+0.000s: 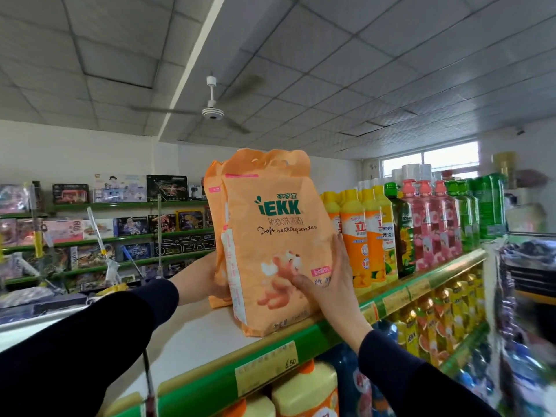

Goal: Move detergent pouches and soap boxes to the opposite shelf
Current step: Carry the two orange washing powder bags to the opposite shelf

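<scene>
Orange washing-powder pouch (270, 242), upright at the front edge of the top shelf (192, 332), a second pouch (215, 206) just behind. Right hand (326, 278) flat against its right face; left hand (200, 279) cups the left side, fingers hidden. Risk: front-heavy, could tip off; neighbouring yellow detergent bottles (358, 236) may get knocked.

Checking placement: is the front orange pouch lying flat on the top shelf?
No, the orange pouch stands upright on the top shelf, with both hands on its sides.
</scene>
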